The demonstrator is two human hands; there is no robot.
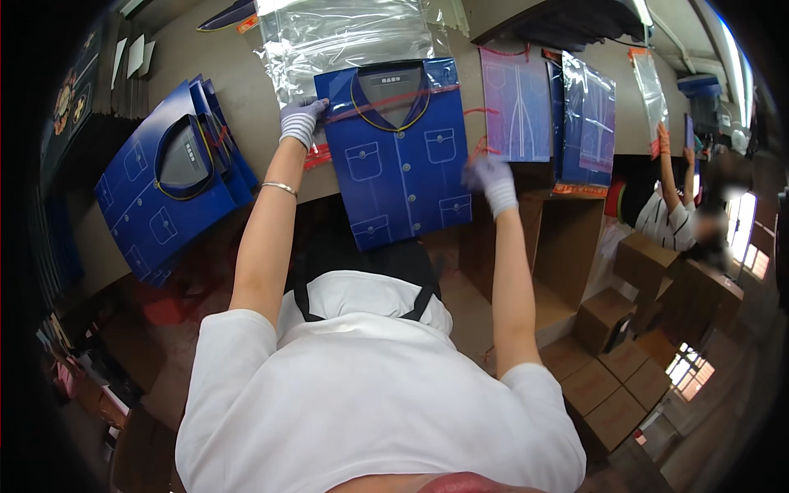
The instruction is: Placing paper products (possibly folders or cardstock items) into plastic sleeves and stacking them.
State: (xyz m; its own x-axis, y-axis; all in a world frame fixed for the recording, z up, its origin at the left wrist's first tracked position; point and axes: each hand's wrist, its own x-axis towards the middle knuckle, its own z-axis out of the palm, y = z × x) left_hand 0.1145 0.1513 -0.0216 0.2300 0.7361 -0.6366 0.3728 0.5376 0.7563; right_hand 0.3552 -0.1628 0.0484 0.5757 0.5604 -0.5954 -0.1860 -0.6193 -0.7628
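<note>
A blue shirt-shaped paper bag (407, 185) with printed pockets, buttons and a yellow cord at its collar hangs over the table's near edge in front of me. A clear plastic sleeve with a red-edged band (386, 107) crosses its upper part. My left hand (302, 117), in a striped white-and-lilac glove, is closed on the bag's upper left edge. My right hand (491, 177), gloved alike, is just beyond its right edge. Motion smears those fingers, with a thin red strip beside them; whether they grip it cannot be made out.
Clear plastic sleeves (345, 37) lie stacked behind the bag. More blue shirt-shaped bags (152, 205) stand in a pile at left. Packed bags (585, 123) lie on the right. Cardboard boxes (604, 378) fill the lower right; another person's arms (667, 168) work farther along the table.
</note>
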